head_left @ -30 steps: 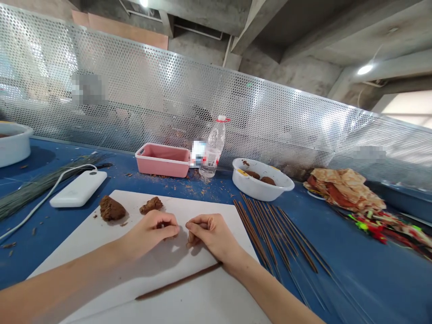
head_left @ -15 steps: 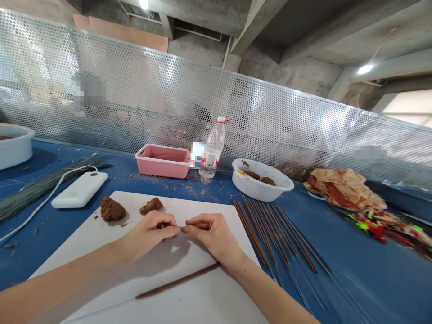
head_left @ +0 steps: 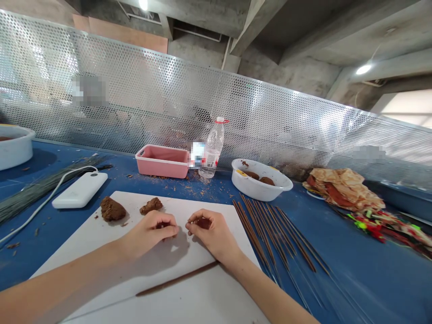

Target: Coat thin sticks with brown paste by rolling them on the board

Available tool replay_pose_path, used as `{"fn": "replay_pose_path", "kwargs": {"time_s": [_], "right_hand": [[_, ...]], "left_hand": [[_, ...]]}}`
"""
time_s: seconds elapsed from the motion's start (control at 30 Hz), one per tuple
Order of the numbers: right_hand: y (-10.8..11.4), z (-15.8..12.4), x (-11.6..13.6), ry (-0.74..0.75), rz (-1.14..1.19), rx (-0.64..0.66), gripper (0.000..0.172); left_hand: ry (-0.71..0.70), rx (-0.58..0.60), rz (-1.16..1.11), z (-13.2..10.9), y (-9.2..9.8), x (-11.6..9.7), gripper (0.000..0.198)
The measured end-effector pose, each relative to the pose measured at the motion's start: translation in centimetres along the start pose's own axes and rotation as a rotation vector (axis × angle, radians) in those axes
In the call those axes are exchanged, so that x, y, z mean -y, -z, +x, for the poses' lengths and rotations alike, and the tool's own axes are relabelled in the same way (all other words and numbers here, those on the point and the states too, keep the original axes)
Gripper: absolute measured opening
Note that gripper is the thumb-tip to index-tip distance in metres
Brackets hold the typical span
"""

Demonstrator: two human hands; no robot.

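Observation:
My left hand (head_left: 153, 234) is closed, thumb against curled fingers, above a white board (head_left: 111, 279). A dark patch shows inside its curl, too small to name. My right hand (head_left: 216, 234) pinches thumb and fingertips together a short gap away. The fingertips look brown-smeared, and I cannot make out what they hold. Below the hands lies a thin stick coated in brown paste (head_left: 178, 280), its bare wire end pointing left and its other end reaching my right wrist. Behind my left hand sit a small brown paste lump (head_left: 150, 205) and a larger lump (head_left: 113, 209).
Several coated sticks (head_left: 270, 229) lie to the right. Along the back stand a pink basket (head_left: 162, 167), a water bottle (head_left: 212, 153) and a white basin (head_left: 259, 189) with brown lumps. A white power bank (head_left: 79, 191) and thin wires (head_left: 37, 189) lie left. A perforated metal screen (head_left: 270, 112) borders the table.
My right hand's fingertips have drawn slightly right, away from my left hand, widening the gap between them. My left hand and the coated stick have stayed put.

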State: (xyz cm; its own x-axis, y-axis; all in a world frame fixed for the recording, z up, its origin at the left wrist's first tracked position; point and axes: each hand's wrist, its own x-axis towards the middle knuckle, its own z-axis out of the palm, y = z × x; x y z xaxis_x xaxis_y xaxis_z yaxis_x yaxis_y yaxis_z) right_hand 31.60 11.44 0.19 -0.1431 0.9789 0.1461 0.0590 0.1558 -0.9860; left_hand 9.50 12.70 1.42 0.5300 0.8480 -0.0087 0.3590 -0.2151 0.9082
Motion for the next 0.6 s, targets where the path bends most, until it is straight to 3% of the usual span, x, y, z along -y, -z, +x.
{"fn": "replay_pose_path", "kwargs": {"time_s": [0.17,0.3,0.6], "right_hand": [[-0.1,-0.3,0.4,-0.075,0.037,-0.038,0.030],[-0.3,-0.7,0.6,-0.103,0.169,0.049,0.039],[-0.6,-1.1,1.1,-0.155,0.299,0.116,0.039]], "left_hand": [[0.019,-0.011,0.002,-0.1,0.0,-0.3,0.035],[0.005,-0.031,0.029,0.0,0.0,-0.5,0.031],[-0.008,-0.053,0.075,-0.3,-0.2,-1.2,0.025]]}}
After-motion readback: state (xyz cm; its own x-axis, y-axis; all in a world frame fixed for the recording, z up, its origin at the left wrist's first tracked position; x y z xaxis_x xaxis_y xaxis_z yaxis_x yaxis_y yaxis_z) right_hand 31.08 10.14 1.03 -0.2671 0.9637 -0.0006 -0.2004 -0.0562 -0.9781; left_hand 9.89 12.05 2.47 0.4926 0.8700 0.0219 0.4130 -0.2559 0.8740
